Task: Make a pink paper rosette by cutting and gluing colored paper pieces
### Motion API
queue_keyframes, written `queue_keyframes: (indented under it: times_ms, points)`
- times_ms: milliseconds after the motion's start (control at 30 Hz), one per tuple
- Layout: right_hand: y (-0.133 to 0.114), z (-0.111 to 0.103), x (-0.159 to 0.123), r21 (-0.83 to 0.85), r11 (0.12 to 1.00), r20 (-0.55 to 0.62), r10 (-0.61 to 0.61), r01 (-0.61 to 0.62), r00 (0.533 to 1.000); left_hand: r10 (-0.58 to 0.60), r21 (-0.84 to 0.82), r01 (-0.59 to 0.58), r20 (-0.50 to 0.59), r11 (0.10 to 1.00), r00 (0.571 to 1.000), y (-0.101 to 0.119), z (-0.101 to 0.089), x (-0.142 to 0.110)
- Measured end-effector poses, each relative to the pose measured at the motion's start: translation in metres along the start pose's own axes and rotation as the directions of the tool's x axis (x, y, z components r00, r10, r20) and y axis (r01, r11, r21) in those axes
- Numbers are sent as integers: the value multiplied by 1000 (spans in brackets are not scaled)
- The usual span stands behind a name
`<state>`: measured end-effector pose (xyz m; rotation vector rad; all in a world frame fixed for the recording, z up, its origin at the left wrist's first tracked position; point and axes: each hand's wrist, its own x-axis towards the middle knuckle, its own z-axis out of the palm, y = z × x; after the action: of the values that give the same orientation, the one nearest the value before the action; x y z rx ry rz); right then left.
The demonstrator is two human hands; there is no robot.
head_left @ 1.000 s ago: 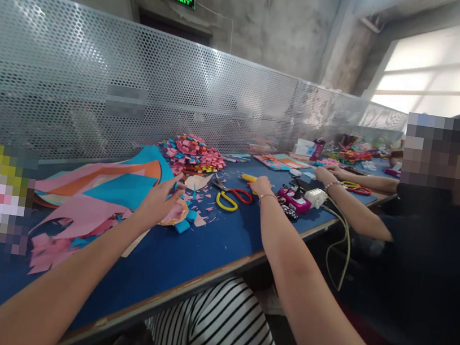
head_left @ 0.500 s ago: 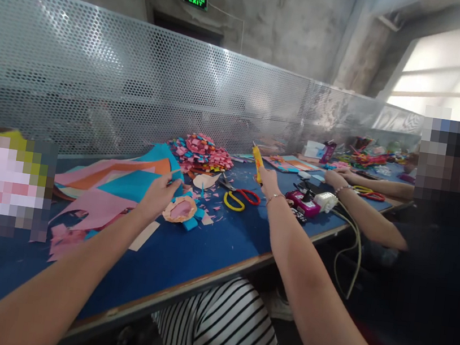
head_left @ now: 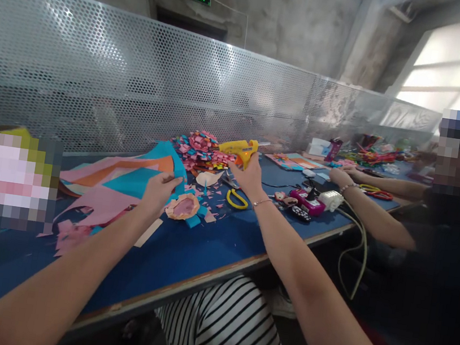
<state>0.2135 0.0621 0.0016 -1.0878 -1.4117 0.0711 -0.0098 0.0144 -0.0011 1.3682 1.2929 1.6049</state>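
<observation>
While the right hand point(head_left: 249, 173) grips one glue gun point(head_left: 237, 148), raised beside one paper heap point(head_left: 192, 150), the left hand point(head_left: 160, 188), fingers nearly closed, is near one disc point(head_left: 183, 207); whether it holds anything, I cannot tell. Two scissors point(head_left: 237, 206) lie out, one near a co-worker's hand point(head_left: 341, 178).

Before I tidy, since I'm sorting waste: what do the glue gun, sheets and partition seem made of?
Glue gun: probably plastic, smooth, judging by its moulded yellow body. Sheets: matte, flat-coloured; felt, foam or paper, can't tell. Partition: likely metal, given its silvery sheen and regular holes.
</observation>
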Motion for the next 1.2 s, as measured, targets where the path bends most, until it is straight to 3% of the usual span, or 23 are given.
queue_keyframes:
  times_ms: [167,333,500,800,1200]
  points:
    - [-6,4,-7,-111,987,43,-114,118,993,-90,-128,92,23,988,996,3,1,-3]
    - [-2,4,-6,-235,939,42,-247,250,968,-45,-8,45,-48,999,998,5,0,-2]
    - [-3,4,-8,-332,873,130,-334,358,934,54,113,-50,-26,992,998,5,-1,-2]
    - [-9,1,-7,-383,835,291,-298,396,909,84,164,-86,19,983,996,6,-1,-4]
    - [-11,0,-7,-388,838,335,-259,383,906,96,199,-101,34,975,995,12,-2,-6]
